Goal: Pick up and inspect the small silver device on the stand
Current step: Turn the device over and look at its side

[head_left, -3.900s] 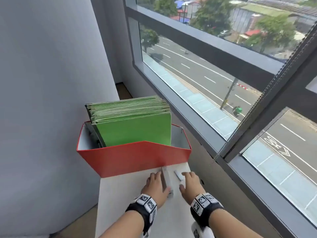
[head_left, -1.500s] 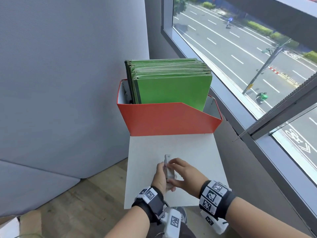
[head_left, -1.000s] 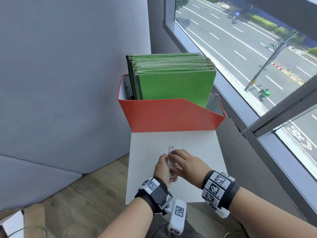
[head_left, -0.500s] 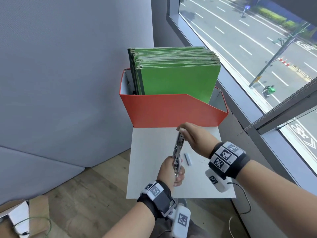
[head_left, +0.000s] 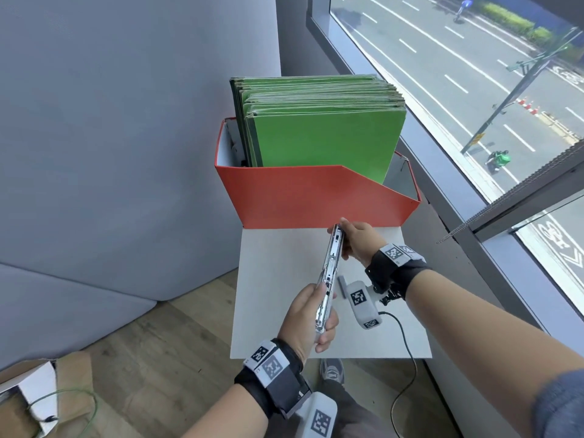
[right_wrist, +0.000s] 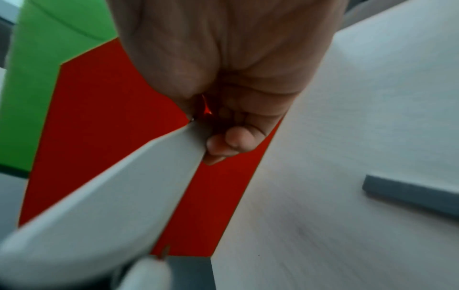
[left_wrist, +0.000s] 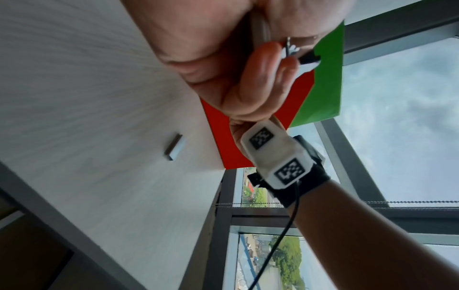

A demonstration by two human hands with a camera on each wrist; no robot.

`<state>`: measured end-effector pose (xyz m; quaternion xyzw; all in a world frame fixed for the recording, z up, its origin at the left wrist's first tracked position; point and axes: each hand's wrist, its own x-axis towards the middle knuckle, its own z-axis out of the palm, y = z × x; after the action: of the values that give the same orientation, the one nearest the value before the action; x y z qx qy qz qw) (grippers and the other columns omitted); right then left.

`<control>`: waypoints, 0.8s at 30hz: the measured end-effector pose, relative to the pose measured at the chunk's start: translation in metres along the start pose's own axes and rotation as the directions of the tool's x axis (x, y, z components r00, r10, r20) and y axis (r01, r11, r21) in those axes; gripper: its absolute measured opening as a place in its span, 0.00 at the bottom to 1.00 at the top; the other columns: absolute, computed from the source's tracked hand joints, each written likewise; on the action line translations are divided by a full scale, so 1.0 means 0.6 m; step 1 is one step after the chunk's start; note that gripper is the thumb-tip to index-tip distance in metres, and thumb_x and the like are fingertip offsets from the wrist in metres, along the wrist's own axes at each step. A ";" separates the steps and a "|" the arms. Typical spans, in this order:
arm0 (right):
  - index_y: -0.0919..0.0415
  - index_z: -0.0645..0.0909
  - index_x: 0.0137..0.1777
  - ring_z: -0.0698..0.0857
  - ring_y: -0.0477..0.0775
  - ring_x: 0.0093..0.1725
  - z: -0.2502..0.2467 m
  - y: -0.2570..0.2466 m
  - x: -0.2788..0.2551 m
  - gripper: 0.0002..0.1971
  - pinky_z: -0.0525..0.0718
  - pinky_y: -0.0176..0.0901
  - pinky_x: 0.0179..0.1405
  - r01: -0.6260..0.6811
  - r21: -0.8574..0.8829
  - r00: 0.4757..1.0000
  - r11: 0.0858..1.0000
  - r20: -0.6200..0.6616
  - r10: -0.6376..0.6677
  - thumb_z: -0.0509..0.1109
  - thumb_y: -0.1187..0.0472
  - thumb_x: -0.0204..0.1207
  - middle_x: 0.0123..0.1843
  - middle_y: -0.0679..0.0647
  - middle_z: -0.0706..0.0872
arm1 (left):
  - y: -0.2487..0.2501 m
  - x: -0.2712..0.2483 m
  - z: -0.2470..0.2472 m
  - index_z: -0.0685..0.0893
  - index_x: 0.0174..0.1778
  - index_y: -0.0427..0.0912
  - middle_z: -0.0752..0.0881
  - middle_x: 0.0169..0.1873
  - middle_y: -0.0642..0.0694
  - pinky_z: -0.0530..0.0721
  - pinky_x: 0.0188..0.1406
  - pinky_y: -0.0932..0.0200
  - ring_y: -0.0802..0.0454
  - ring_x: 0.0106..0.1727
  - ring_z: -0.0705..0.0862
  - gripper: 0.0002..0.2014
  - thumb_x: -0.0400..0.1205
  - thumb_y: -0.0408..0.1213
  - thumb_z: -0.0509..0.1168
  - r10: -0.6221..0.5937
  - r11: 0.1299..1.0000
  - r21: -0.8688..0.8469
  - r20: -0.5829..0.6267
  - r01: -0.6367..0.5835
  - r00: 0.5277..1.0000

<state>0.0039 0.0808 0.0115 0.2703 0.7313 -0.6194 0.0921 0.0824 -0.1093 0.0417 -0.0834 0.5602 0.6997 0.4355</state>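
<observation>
The left hand (head_left: 308,317), low in the centre of the head view, curls its fingers round the near end of the long, slim silver metal device (head_left: 331,273), while the right hand (head_left: 357,240) just above pinches the far end — the device is lifted clear of the white square stand top (head_left: 271,279), edge-on and tilted toward the upper right. A small grey bar (head_left: 342,285) lies flat on the stand, just right of the device. Beyond the hands, at mid-frame, an orange-red cardboard file box (head_left: 303,197) sits on the stand's far edge, packed with upright green folders (head_left: 322,137) — a window (head_left: 474,90) fills the upper right.
</observation>
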 end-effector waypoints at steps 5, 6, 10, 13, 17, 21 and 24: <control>0.61 0.85 0.36 0.72 0.56 0.17 0.029 0.025 0.013 0.25 0.71 0.47 0.22 -0.030 0.123 1.000 0.992 0.001 0.030 0.52 0.51 0.85 0.21 0.58 0.76 | -0.014 0.003 -0.014 0.72 0.61 0.30 0.75 0.20 0.43 0.71 0.14 0.65 0.51 0.14 0.70 0.22 0.86 0.48 0.52 -0.015 1.000 -0.001 -0.008 0.015 1.000; 0.60 0.85 0.36 0.73 0.56 0.17 0.032 0.026 0.015 0.26 0.72 0.47 0.23 -0.029 0.074 1.000 0.997 0.002 0.029 0.52 0.50 0.85 0.21 0.58 0.76 | -0.016 0.007 -0.017 0.72 0.63 0.29 0.78 0.21 0.41 0.76 0.15 0.62 0.49 0.15 0.73 0.22 0.86 0.46 0.53 -0.028 0.999 -0.020 -0.005 0.028 1.000; 0.61 0.86 0.42 0.75 0.55 0.18 0.040 0.028 0.017 0.26 0.73 0.48 0.25 -0.009 -0.065 0.999 0.998 0.038 0.012 0.51 0.47 0.84 0.21 0.57 0.78 | -0.001 0.034 -0.013 0.75 0.65 0.34 0.82 0.27 0.39 0.85 0.24 0.54 0.44 0.24 0.82 0.19 0.81 0.40 0.54 -0.107 0.987 -0.116 0.006 0.107 0.994; 0.64 0.85 0.46 0.77 0.56 0.20 0.046 0.025 0.009 0.25 0.76 0.50 0.26 0.011 -0.025 0.998 1.000 0.065 -0.010 0.52 0.47 0.83 0.21 0.55 0.79 | 0.012 0.059 -0.003 0.82 0.56 0.44 0.79 0.23 0.47 0.77 0.20 0.60 0.50 0.20 0.75 0.16 0.82 0.48 0.55 -0.136 0.986 -0.102 -0.070 0.129 0.988; 0.70 0.81 0.53 0.82 0.61 0.26 0.036 0.030 -0.010 0.25 0.84 0.54 0.33 -0.030 0.094 0.999 0.995 0.034 0.027 0.54 0.46 0.83 0.26 0.57 0.85 | 0.011 0.078 0.003 0.81 0.56 0.43 0.74 0.23 0.47 0.71 0.17 0.62 0.53 0.17 0.69 0.21 0.84 0.54 0.51 -0.087 0.992 -0.102 -0.132 0.074 0.987; 0.64 0.81 0.54 0.86 0.61 0.41 0.016 0.083 -0.037 0.15 0.87 0.55 0.49 -0.074 -0.301 0.989 0.951 -0.145 0.031 0.60 0.52 0.81 0.42 0.60 0.89 | 0.008 0.091 -0.008 0.81 0.52 0.41 0.75 0.22 0.48 0.74 0.18 0.60 0.52 0.17 0.71 0.21 0.84 0.54 0.51 -0.073 0.987 -0.153 -0.167 0.047 0.983; 0.64 0.79 0.58 0.84 0.62 0.52 0.021 0.131 -0.063 0.15 0.79 0.46 0.52 -0.154 -0.474 0.978 0.867 -0.196 0.067 0.66 0.55 0.78 0.54 0.64 0.86 | 0.005 0.096 -0.017 0.79 0.50 0.42 0.75 0.21 0.49 0.74 0.19 0.60 0.51 0.17 0.72 0.20 0.85 0.54 0.49 -0.077 0.982 -0.184 -0.197 0.040 0.977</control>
<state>0.0732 0.0650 -0.0405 0.3328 0.8519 -0.3834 0.1285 0.0413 -0.0883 0.0053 -0.2098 0.5337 0.7219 0.3873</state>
